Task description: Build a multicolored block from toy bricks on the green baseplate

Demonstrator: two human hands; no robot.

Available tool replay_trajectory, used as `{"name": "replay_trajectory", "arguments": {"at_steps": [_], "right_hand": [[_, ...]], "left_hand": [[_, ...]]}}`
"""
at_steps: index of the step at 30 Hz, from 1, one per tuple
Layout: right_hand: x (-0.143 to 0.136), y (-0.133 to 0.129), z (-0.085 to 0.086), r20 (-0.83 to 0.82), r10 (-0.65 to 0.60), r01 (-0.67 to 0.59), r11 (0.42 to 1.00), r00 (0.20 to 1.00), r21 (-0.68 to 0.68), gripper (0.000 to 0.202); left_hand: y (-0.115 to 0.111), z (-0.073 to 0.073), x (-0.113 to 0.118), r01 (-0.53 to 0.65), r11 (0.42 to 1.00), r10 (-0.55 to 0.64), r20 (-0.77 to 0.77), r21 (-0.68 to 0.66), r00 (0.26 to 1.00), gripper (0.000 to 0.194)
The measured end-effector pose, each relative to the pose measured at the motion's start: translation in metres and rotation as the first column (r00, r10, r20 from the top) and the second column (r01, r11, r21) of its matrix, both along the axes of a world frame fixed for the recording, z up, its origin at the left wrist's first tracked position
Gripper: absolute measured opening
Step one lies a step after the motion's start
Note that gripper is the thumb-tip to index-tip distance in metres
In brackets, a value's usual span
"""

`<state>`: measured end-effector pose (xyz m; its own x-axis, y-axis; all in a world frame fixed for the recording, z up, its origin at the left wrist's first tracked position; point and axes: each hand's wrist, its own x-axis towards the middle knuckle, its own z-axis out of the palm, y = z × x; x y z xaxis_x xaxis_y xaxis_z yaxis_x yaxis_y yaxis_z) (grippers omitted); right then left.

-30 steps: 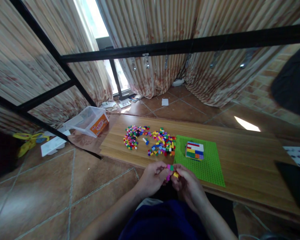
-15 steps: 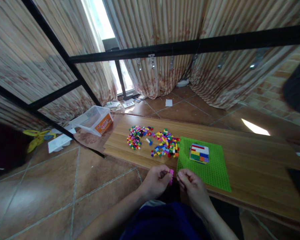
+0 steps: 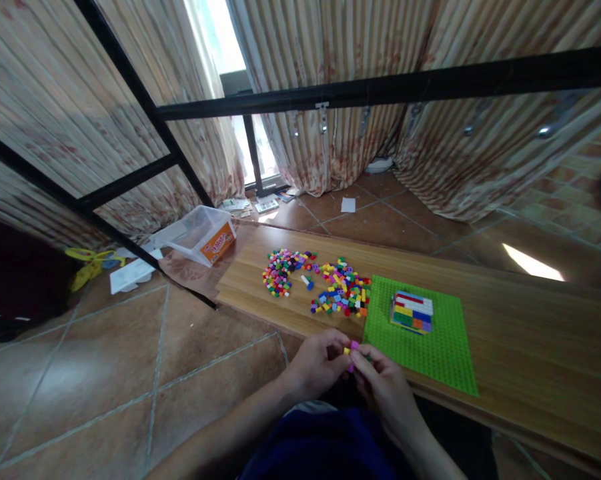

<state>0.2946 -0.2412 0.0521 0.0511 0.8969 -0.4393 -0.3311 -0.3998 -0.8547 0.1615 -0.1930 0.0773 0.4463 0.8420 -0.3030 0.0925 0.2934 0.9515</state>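
Close together at the table's front edge, my left hand (image 3: 320,363) and my right hand (image 3: 383,377) pinch small toy building bricks between them. A pink brick (image 3: 353,346) shows between the fingertips, with a yellow brick (image 3: 347,351) against it. Fingers hide most of both pieces, so which hand bears which is hard to see. Just right of the hands lies a green baseplate (image 3: 450,333), carrying a block of stacked bricks (image 3: 413,312) in white, red, yellow, green, blue and orange. Loose bricks (image 3: 337,290) lie left of the plate, touching or nearly touching its edge.
Another heap of small bricks (image 3: 279,273) is further left on the wooden table (image 3: 525,340). A clear plastic box (image 3: 200,233) with an orange label stands past the table's left end. Black metal bars (image 3: 300,100) cross in front of curtains.
My right hand has come left to meet my left hand at the pink brick. A yellow brick now shows beside it. The view has shifted slightly.
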Motion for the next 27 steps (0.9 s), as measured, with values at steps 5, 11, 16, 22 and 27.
{"name": "replay_trajectory", "arguments": {"at_steps": [5,11,16,22,27], "right_hand": [[-0.005,0.003,-0.002,0.008,-0.074,0.074,0.997,0.997,0.011,0.042],[-0.006,0.005,0.001,-0.050,-0.119,0.121,0.992,0.992,0.036,0.041],[-0.008,0.002,-0.003,-0.095,-0.099,0.105,0.993,0.991,0.053,0.031],[-0.008,0.000,-0.005,-0.238,-0.086,0.115,0.987,0.967,0.111,0.019],[-0.006,0.000,-0.001,-0.279,-0.059,0.098,0.987,0.959,0.131,0.021]], "left_hand": [[0.001,-0.008,0.001,-0.066,0.998,0.066,0.008,-0.002,0.998,0.016],[0.002,-0.016,0.001,-0.201,0.971,0.215,0.113,-0.126,0.970,0.028],[0.004,-0.012,-0.001,-0.168,0.978,0.187,0.161,-0.121,0.969,0.031],[0.003,0.001,-0.001,-0.146,0.988,0.152,0.144,-0.051,0.978,0.025],[0.000,0.006,-0.002,-0.092,0.995,0.088,0.089,0.043,0.992,0.020]]}}
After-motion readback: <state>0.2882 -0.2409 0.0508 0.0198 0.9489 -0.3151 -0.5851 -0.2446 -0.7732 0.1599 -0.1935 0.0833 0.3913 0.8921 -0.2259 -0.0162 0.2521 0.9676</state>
